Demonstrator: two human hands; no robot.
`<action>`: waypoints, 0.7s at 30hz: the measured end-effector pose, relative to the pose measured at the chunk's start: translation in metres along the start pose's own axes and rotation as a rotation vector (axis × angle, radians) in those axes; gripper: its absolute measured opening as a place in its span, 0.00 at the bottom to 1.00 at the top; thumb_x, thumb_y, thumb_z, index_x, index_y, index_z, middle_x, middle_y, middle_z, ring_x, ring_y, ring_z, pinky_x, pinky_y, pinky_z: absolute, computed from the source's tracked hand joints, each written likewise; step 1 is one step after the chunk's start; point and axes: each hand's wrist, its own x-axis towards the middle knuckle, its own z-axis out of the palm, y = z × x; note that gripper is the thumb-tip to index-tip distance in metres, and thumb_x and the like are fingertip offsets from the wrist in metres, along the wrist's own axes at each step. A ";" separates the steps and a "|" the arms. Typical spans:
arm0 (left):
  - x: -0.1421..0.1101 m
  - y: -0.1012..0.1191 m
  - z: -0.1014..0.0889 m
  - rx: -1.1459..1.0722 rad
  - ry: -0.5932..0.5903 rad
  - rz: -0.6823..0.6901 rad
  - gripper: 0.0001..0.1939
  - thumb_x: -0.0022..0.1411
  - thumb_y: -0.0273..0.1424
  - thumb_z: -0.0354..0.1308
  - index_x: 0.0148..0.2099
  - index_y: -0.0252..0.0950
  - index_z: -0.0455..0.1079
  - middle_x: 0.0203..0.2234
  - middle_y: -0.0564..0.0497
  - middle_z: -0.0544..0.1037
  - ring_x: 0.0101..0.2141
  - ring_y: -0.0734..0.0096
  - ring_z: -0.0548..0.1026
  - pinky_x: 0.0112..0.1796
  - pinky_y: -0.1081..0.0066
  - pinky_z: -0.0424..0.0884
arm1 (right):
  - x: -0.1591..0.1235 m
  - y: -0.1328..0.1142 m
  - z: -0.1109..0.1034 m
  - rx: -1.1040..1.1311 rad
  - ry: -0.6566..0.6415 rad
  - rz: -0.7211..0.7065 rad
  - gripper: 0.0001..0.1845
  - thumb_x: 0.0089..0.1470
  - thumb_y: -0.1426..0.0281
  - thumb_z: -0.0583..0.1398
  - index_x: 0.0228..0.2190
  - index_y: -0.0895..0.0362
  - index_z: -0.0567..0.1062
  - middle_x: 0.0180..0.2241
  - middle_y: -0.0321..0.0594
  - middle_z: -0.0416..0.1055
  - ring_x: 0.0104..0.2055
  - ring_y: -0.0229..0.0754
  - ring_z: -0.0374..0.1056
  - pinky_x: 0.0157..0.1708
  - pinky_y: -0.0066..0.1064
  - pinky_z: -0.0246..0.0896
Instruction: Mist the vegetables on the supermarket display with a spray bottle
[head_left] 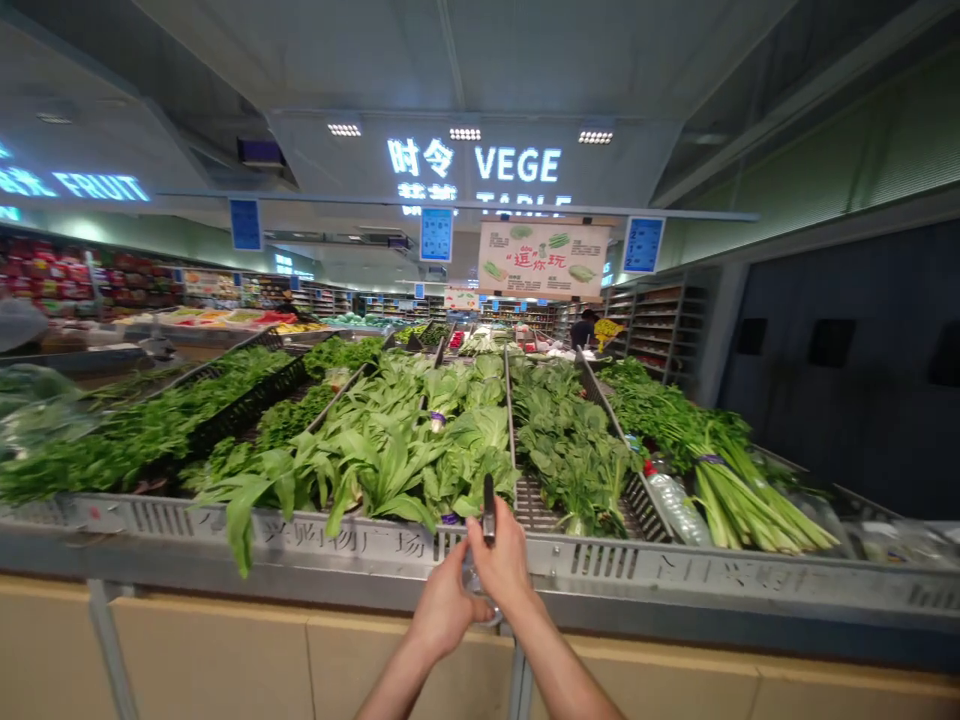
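Note:
Both my hands meet at the front rail of a metal vegetable stand (375, 545). My right hand (504, 562) is closed round a slim dark tool (489, 508) that points up, its tip in front of the leafy greens (390, 450). My left hand (444, 605) is closed beside it, fingers curled at the tool's lower end, where a pale ring-shaped part (480, 612) shows. I cannot tell what the tool is. Bundles of broad-leaf greens lie right behind my hands, some leaves hanging over the rail.
Dark spinach-like leaves (570, 450) fill the bin to the right, then long-stemmed greens (727, 490) and a plastic bottle (675, 505). Herbs (135, 435) lie to the left. A person (583, 328) stands far back by shelves. A dark wall (847, 370) is on the right.

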 end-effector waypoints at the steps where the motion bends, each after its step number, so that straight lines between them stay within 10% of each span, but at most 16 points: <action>1: 0.002 0.001 -0.001 -0.008 -0.007 0.020 0.36 0.33 0.20 0.56 0.50 0.30 0.57 0.35 0.49 0.73 0.35 0.66 0.70 0.34 0.74 0.64 | 0.003 -0.002 -0.002 0.002 0.006 -0.003 0.19 0.48 0.61 0.51 0.40 0.59 0.64 0.35 0.43 0.69 0.38 0.43 0.65 0.38 0.34 0.57; 21: 0.036 0.016 -0.001 0.087 0.074 0.075 0.35 0.36 0.31 0.58 0.50 0.27 0.56 0.42 0.44 0.70 0.42 0.60 0.68 0.44 0.67 0.62 | 0.045 -0.017 -0.023 -0.024 -0.032 -0.018 0.15 0.47 0.61 0.51 0.35 0.57 0.65 0.32 0.40 0.69 0.37 0.43 0.65 0.39 0.38 0.54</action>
